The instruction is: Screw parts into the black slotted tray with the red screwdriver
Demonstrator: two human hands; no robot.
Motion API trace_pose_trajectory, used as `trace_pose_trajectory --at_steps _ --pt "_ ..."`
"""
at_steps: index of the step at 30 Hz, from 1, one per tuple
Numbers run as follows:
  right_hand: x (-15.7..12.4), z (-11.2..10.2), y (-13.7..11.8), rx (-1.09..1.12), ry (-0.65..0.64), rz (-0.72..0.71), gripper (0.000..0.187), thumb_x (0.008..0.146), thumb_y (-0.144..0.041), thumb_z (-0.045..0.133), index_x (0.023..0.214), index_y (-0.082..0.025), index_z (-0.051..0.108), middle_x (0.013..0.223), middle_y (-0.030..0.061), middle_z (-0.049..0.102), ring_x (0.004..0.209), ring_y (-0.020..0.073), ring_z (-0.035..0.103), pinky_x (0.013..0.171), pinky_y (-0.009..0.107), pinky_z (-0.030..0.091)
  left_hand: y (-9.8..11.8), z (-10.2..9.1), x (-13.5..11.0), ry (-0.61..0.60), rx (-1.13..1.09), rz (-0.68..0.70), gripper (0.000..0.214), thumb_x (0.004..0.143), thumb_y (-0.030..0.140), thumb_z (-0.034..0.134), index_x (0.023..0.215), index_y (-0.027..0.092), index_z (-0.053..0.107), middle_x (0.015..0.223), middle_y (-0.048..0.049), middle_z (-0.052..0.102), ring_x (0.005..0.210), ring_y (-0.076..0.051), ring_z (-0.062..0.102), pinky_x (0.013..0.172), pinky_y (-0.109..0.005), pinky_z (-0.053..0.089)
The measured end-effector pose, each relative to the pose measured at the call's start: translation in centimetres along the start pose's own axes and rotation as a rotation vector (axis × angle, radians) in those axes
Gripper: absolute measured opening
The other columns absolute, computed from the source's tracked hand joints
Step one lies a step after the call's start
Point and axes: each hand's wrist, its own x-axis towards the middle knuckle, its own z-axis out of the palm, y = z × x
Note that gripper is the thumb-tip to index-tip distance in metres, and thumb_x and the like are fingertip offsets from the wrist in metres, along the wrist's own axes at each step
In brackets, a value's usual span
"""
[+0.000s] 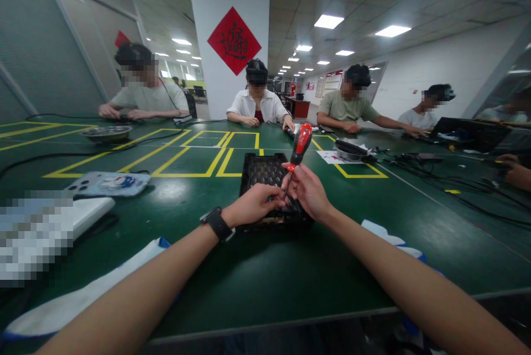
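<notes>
A screwdriver point(301, 145) with a red and black handle stands nearly upright over a black plastic case point(265, 170) with a patterned inner surface. The fingers of my right hand point(309, 189) are closed around the screwdriver just under its handle. My left hand point(259, 203), with a black watch on the wrist, is closed in a pinch by the lower shaft, above the near part of the case. Whether those fingertips grip the shaft or a small part is too small to tell. The screwdriver's tip is hidden behind the fingers.
White gloves with blue edges lie beside my left forearm point(99, 283) and right forearm point(381, 233). A phone point(110, 183) lies at left. Metal bowls stand farther off at left point(108, 133) and right point(350, 150). Cables point(456, 183) spread across the right side. Several people sit around the table.
</notes>
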Motion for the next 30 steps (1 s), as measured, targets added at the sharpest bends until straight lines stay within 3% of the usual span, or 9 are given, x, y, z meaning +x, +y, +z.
trace_pose_trajectory --at_steps 6,12,18,24,30 --pt "0.04 -0.04 0.01 -0.019 0.013 -0.032 0.030 0.084 -0.040 0.044 0.105 -0.019 0.049 0.065 -0.0015 0.056 0.045 0.0050 0.041 0.043 0.019 0.029 -0.04 0.13 0.05 0.063 0.069 -0.046 0.021 0.077 0.035 0.055 0.075 0.015 0.059 0.073 -0.0008 0.062 0.067 -0.013 0.055 0.066 -0.022 0.040" --pt "0.00 -0.15 -0.12 -0.012 0.005 -0.010 0.032 0.085 -0.042 0.042 0.107 -0.019 0.049 0.066 -0.0016 0.055 0.044 0.0046 0.039 0.043 0.019 0.029 0.08 -0.04 -0.01 0.009 -0.013 -0.005 0.020 0.081 0.032 0.051 0.079 0.015 0.061 0.076 -0.0006 0.064 0.070 -0.012 0.056 0.067 -0.022 0.040" --pt "0.08 -0.16 0.03 -0.030 0.013 -0.030 0.032 0.084 -0.042 0.044 0.107 -0.020 0.050 0.063 -0.0022 0.054 0.044 0.0050 0.039 0.042 0.019 0.027 -0.03 0.21 0.06 0.065 0.006 -0.083 0.028 0.072 0.041 0.060 0.074 0.014 0.057 0.066 0.0008 0.059 0.060 -0.011 0.051 0.056 -0.021 0.037" --pt "0.04 -0.09 0.11 0.028 0.007 0.002 0.033 0.085 -0.041 0.043 0.110 -0.021 0.048 0.068 -0.0016 0.056 0.042 0.0051 0.040 0.041 0.020 0.032 -0.12 0.00 0.07 -0.046 -0.148 -0.048 0.024 0.076 0.035 0.058 0.078 0.012 0.060 0.072 -0.0020 0.063 0.065 -0.011 0.055 0.062 -0.021 0.041" --pt "0.15 -0.22 0.32 0.019 0.010 -0.028 0.029 0.085 -0.036 0.044 0.110 -0.021 0.047 0.069 -0.0020 0.056 0.044 0.0044 0.041 0.042 0.019 0.031 -0.22 0.16 0.06 0.023 -0.106 -0.064 0.024 0.073 0.036 0.060 0.076 0.012 0.060 0.071 -0.0013 0.063 0.065 -0.011 0.055 0.063 -0.021 0.042"
